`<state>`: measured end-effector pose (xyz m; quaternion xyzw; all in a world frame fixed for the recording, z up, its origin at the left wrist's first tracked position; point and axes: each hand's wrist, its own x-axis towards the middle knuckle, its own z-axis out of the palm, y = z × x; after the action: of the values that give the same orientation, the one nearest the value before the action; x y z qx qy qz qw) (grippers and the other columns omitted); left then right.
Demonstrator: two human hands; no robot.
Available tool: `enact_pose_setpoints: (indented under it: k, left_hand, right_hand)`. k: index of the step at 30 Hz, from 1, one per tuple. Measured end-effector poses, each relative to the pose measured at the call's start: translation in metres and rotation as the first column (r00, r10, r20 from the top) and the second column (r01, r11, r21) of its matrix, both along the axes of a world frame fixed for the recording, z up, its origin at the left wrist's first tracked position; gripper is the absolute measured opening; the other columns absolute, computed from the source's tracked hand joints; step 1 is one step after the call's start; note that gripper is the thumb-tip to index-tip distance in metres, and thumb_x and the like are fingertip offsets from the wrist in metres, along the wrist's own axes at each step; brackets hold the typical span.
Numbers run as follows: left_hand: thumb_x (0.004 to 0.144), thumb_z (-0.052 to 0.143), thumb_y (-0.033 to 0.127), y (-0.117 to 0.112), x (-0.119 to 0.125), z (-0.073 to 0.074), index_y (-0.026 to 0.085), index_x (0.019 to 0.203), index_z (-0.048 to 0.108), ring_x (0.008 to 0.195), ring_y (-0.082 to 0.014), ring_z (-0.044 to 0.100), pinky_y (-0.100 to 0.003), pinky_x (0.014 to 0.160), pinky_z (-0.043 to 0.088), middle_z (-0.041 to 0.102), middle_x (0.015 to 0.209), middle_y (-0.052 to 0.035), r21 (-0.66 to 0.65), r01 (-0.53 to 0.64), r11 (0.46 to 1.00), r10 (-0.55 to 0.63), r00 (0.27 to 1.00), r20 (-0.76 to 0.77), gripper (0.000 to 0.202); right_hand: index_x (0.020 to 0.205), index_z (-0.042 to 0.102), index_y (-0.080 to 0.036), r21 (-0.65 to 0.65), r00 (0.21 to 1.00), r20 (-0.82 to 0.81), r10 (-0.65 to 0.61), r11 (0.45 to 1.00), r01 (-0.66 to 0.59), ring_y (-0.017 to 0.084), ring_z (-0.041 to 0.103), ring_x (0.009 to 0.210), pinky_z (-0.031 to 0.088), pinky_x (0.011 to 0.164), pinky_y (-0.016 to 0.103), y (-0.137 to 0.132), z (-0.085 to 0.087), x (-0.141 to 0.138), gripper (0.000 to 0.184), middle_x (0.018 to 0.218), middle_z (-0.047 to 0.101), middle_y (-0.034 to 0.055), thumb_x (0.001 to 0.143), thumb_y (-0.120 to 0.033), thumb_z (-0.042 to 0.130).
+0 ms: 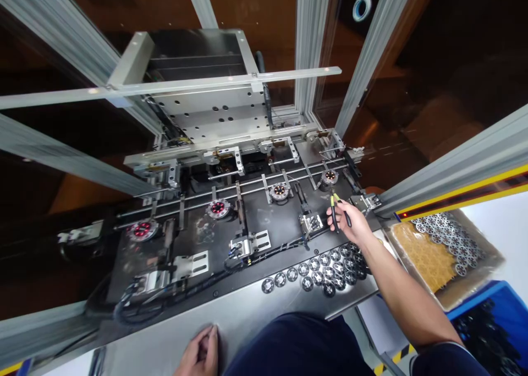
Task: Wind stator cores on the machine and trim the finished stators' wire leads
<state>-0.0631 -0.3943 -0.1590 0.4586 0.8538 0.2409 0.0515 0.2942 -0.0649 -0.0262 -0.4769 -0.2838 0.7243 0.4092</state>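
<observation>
Near the rightmost lit fixture [329, 176], the right hand [351, 222] is wrapped around pliers [334, 215], while the left hand [201, 353] curls loosely at the counter [243, 307], contents unclear.

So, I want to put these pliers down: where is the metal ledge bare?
The metal ledge is bare between the left hand and the round parts, and left of that hand. Its right end is crowded with those parts.
</observation>
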Motion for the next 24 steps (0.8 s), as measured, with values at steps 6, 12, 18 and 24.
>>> enact_pose_setpoints:
  k: [6,12,18,24]
  left_hand:
    - [0.083,0.052,0.058,-0.001,-0.001,0.0,0.021,0.09,0.07,0.064,-0.0203,0.067,-0.032,0.066,0.053,0.072,0.075,-0.0034,-0.019,-0.023,1.0,0.024,0.999,0.039,0.042]
    - [0.083,0.054,0.054,0.001,0.0,0.002,0.022,0.093,0.07,0.068,-0.0205,0.068,-0.031,0.069,0.053,0.074,0.078,-0.0032,-0.043,-0.025,0.999,0.028,0.996,0.079,0.037]
    - [0.082,0.055,0.055,0.001,0.001,0.006,0.023,0.091,0.07,0.067,-0.0208,0.069,-0.033,0.07,0.054,0.074,0.078,-0.0031,-0.039,-0.025,0.999,0.029,0.992,0.125,0.036]
    - [0.079,0.058,0.055,0.007,0.0,0.012,0.022,0.088,0.071,0.072,-0.0239,0.07,-0.036,0.073,0.054,0.075,0.08,-0.006,-0.037,-0.052,0.998,0.058,0.98,0.193,0.037]
  right_hand:
    - [0.097,0.053,-0.021,-0.02,0.999,-0.048,-0.002,1.0,0.001,0.015,0.063,0.055,0.049,0.045,0.024,0.005,-0.001,0.0,0.022,0.076,0.068,-0.0004,0.081,-0.034,0.06]
    - [0.097,0.053,-0.021,-0.032,0.996,-0.086,-0.019,0.999,0.017,0.015,0.062,0.055,0.048,0.046,0.025,0.008,-0.002,-0.002,0.023,0.073,0.066,-0.0008,0.081,-0.036,0.06]
    - [0.098,0.055,-0.021,-0.006,0.991,-0.133,0.008,1.0,-0.009,0.01,0.054,0.048,0.038,0.04,0.02,-0.009,0.024,-0.004,0.022,0.071,0.061,-0.0026,0.082,-0.034,0.062]
    - [0.133,0.058,-0.018,0.157,0.774,-0.005,0.634,0.765,-0.625,0.008,0.052,0.05,0.038,0.043,0.02,-0.109,0.073,0.003,0.055,0.085,0.064,0.0021,0.08,-0.029,0.068]
